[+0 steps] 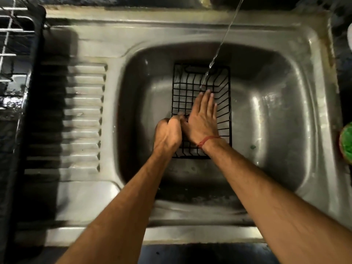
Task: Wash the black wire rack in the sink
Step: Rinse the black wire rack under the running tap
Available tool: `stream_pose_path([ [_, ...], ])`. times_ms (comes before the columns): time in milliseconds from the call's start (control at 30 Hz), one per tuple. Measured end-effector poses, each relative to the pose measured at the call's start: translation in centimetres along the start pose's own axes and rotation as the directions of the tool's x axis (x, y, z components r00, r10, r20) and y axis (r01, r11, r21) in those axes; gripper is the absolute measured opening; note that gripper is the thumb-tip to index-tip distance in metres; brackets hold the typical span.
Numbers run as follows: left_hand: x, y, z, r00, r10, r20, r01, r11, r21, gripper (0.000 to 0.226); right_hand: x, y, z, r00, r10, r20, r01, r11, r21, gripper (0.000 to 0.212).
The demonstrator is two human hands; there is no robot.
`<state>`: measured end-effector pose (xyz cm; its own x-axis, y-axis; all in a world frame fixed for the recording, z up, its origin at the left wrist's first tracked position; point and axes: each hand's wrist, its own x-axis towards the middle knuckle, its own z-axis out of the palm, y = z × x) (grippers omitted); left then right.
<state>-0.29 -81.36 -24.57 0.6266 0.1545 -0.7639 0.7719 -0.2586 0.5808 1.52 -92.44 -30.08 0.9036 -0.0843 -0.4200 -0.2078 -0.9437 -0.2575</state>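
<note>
The rack lies flat on the floor of the sink, under the water stream, which lands on its far half. My left hand curls its grip round the rack's near-left edge wire to steady it. My right hand lies flat, fingers straight, grasping nothing, palm on the mesh. For a good rinse I judge the palm should rub along the wires toward the stream while the left keeps the rack from sliding.
</note>
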Motion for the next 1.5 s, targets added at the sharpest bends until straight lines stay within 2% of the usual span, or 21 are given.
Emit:
stream_pose_path([
  [100, 0.7, -0.4, -0.2, 0.998, -0.035, 0.043, 0.035, 0.999, -0.010, 0.032, 0.3, 0.9, 0.7, 0.997, -0.078, 0.016, 0.078, 0.996, -0.032, 0.108],
  [167, 1.0, -0.3, -0.7, 0.999, -0.022, 0.045, 0.020, 0.999, 0.046, 0.043, 0.1, 2.2, 0.5, 0.994, -0.106, 0.024, 0.107, 0.994, -0.039, 0.114],
  [267, 1.2, 1.3, -1.3, 0.997, 0.081, -0.009, -0.080, 0.993, 0.083, 0.058, 0.0, 3.6, 0.1, 0.984, -0.175, 0.019, 0.176, 0.982, -0.068, 0.115],
  [333, 1.4, 3.6, -1.8, 0.975, 0.189, -0.114, -0.172, 0.974, 0.148, 0.081, -0.2, 4.4, -0.3, 0.975, -0.218, 0.035, 0.220, 0.974, -0.060, 0.115],
  [400, 2.6, 5.9, -2.4, 0.917, 0.371, -0.144, -0.298, 0.881, 0.366, 0.088, -0.4, 5.3, -1.1, 0.954, -0.291, 0.070, 0.295, 0.954, -0.056, 0.114],
  [467, 4.0, 7.9, -2.8, 0.867, 0.498, -0.008, -0.368, 0.651, 0.664, 0.075, -0.2, 6.2, -1.9, 0.921, -0.371, 0.120, 0.382, 0.921, -0.077, 0.112],
  [500, 4.8, 8.6, -2.7, 0.865, 0.495, 0.085, -0.393, 0.562, 0.728, 0.067, 0.2, 6.5, -2.2, 0.898, -0.416, 0.144, 0.431, 0.897, -0.095, 0.111],
  [533, 5.8, 9.0, -2.6, 0.867, 0.470, 0.166, -0.427, 0.530, 0.733, 0.059, 0.7, 6.7, -2.4, 0.874, -0.457, 0.166, 0.477, 0.871, -0.114, 0.110],
  [633, 8.3, 8.8, -2.0, 0.854, 0.441, 0.278, -0.518, 0.660, 0.543, 0.040, 2.8, 7.0, -3.1, 0.840, -0.506, 0.194, 0.534, 0.835, -0.133, 0.106],
  [700, 9.5, 8.0, -1.5, 0.876, 0.410, 0.253, -0.477, 0.809, 0.342, 0.045, 3.9, 6.8, -3.4, 0.855, -0.486, 0.180, 0.510, 0.852, -0.118, 0.101],
  [767, 9.7, 7.3, -0.9, 0.900, 0.381, 0.210, -0.419, 0.889, 0.182, 0.048, 4.4, 5.8, -3.5, 0.884, -0.438, 0.165, 0.448, 0.894, -0.028, 0.097],
  [867, 9.9, 5.4, -0.1, 0.881, 0.470, 0.055, -0.473, 0.871, 0.135, 0.049, 3.6, 2.4, -2.6, 0.887, -0.420, 0.194, 0.387, 0.903, 0.187, 0.099],
  [933, 9.6, 4.3, -0.3, 0.866, 0.500, -0.011, -0.496, 0.861, 0.108, 0.048, 2.9, 1.5, -2.2, 0.887, -0.398, 0.235, 0.341, 0.906, 0.250, 0.101],
  [1033, 9.4, 3.0, -0.9, 0.864, 0.498, -0.066, -0.492, 0.865, 0.095, 0.057, 2.0, 4.1, -3.0, 0.942, -0.156, 0.297, 0.162, 0.987, 0.006, 0.086],
  [1100, 9.2, 2.6, -1.0, 0.860, 0.504, -0.082, -0.497, 0.863, 0.095, 0.059, 0.7, 5.0, -4.0, 0.959, -0.055, 0.277, 0.070, 0.997, -0.043, 0.076],
  [1133, 9.0, 2.6, -0.9, 0.851, 0.520, -0.079, -0.512, 0.853, 0.100, 0.055, 0.1, 4.4, -4.1, 0.956, -0.062, 0.286, 0.071, 0.997, -0.021, 0.077],
  [1267, 8.5, 1.9, -0.9, 0.825, 0.552, -0.117, -0.545, 0.834, 0.090, 0.047, -1.0, 0.3, -3.0, 0.911, -0.259, 0.321, 0.260, 0.965, 0.040, 0.079],
  [1300, 8.7, 1.5, -1.1, 0.824, 0.547, -0.148, -0.539, 0.837, 0.090, 0.050, -1.0, 0.7, -3.1, 0.924, -0.233, 0.303, 0.241, 0.970, 0.011, 0.078],
  [1367, 8.9, 0.9, -1.3, 0.828, 0.509, -0.237, -0.505, 0.859, 0.081, 0.061, -0.5, 2.5, -3.8, 0.970, -0.065, 0.234, 0.079, 0.996, -0.052, 0.076],
  [1433, 9.1, 0.6, -1.2, 0.848, 0.434, -0.306, -0.440, 0.897, 0.053, 0.065, -0.4, 4.0, -4.8, 0.968, 0.084, 0.238, -0.064, 0.994, -0.088, 0.077],
  [1500, 9.2, 0.4, -1.1, 0.850, 0.419, -0.318, -0.425, 0.903, 0.055, 0.067, -0.6, 4.0, -4.9, 0.961, 0.053, 0.272, -0.024, 0.994, -0.108, 0.081],
])
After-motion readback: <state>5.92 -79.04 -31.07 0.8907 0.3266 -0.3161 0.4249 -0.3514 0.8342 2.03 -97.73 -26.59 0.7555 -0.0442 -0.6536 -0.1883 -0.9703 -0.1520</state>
